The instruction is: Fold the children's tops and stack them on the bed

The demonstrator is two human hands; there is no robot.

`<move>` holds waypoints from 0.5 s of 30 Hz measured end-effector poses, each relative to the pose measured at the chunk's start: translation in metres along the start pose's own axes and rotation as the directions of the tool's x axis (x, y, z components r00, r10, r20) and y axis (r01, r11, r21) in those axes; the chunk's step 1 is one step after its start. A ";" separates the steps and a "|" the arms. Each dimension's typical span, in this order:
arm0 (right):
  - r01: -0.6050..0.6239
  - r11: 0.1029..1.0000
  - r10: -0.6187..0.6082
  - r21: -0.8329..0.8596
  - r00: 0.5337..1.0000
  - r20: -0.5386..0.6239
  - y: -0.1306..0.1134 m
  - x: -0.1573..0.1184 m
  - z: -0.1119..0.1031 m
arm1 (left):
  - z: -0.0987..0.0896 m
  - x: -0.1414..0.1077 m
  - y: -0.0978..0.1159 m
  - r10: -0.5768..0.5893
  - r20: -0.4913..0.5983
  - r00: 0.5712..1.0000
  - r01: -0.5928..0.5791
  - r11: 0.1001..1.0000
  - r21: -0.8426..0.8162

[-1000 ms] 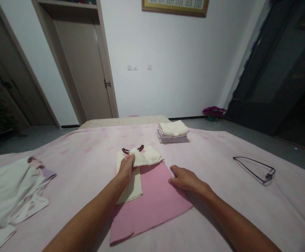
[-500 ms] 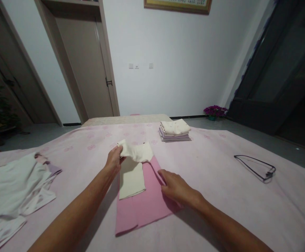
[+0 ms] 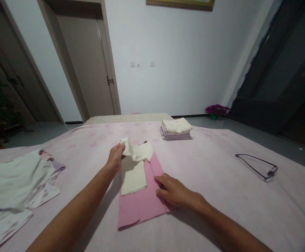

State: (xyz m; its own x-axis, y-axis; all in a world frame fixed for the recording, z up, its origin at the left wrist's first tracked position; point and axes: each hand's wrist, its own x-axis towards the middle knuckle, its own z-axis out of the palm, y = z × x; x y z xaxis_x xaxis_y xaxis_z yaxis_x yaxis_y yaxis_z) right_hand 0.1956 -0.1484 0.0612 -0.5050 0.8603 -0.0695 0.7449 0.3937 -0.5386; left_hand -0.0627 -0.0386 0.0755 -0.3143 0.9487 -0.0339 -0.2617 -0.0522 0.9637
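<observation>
A pink and cream garment (image 3: 152, 196) lies partly folded on the pink patterned cloth, a cream sleeve (image 3: 134, 176) resting across its pink body. At its upper left, my left hand (image 3: 115, 155) pinches the cream top part, which is slightly raised and wrinkled. My right hand (image 3: 172, 189) is at the garment's right side, its fingers closed on the pink edge, which is turned inward. The fingertips of my right hand are partly hidden by the fabric.
Folded clothes (image 3: 176, 128) are stacked near the far edge. Loose white clothes (image 3: 13, 182) lie at the left. Black-framed glasses (image 3: 257, 166) rest at the right on the bed-like surface (image 3: 207, 217). Purple flowers (image 3: 217, 110) stand beyond on the floor.
My right hand has moved slightly left, bringing the garment's right pink edge inward over the body. My left hand still holds the cream top. The view has shifted slightly.
</observation>
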 end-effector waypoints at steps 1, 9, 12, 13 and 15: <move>0.011 1.000 -0.011 0.010 1.000 0.003 0.001 0.000 -0.001 | 0.001 0.000 0.000 0.004 0.011 1.000 -0.004 1.000 -0.001; -0.053 0.990 0.045 -0.128 0.997 -0.062 0.002 0.011 0.008 | 0.008 -0.003 0.003 0.020 0.093 0.995 -0.020 1.000 0.006; -0.138 0.990 0.135 -0.016 0.984 -0.114 0.003 0.018 0.012 | 0.008 -0.006 0.005 0.033 0.118 0.992 -0.035 0.999 0.015; -0.155 0.987 0.159 0.037 0.977 -0.145 0.003 0.019 0.013 | 0.008 -0.007 0.005 0.040 0.128 0.991 -0.042 0.999 0.019; -0.135 0.985 0.153 0.106 0.972 -0.181 0.004 0.020 0.015 | 0.008 -0.009 0.006 0.055 0.147 0.988 -0.060 0.998 0.030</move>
State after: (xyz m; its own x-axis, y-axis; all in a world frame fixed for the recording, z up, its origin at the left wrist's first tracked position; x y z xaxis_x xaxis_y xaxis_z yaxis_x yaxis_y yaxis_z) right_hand 0.1826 -0.1345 0.0453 -0.2982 0.9545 0.0022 0.7557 0.2375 -0.6103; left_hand -0.0539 -0.0449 0.0833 -0.1905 0.9800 0.0581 -0.2147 -0.0994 0.9716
